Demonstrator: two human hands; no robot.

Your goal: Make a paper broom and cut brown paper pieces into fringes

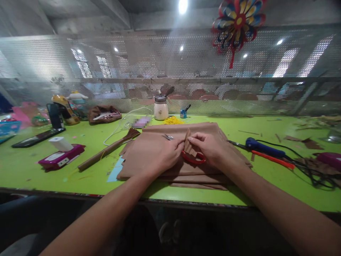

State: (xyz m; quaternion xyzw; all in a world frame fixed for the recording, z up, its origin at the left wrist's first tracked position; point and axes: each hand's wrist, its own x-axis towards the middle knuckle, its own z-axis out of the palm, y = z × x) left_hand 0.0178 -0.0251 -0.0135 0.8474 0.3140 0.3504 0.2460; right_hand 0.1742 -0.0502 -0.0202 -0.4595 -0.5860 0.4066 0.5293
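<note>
Hands meet over the brown fabric stack (170, 156) on the green bench (239, 192): left hand (160, 153) pins it flat, fingers closed, while right hand (210, 146) pinches a pleated brown piece (189, 146) upright above the red ring (193, 158) resting on that stack.
</note>
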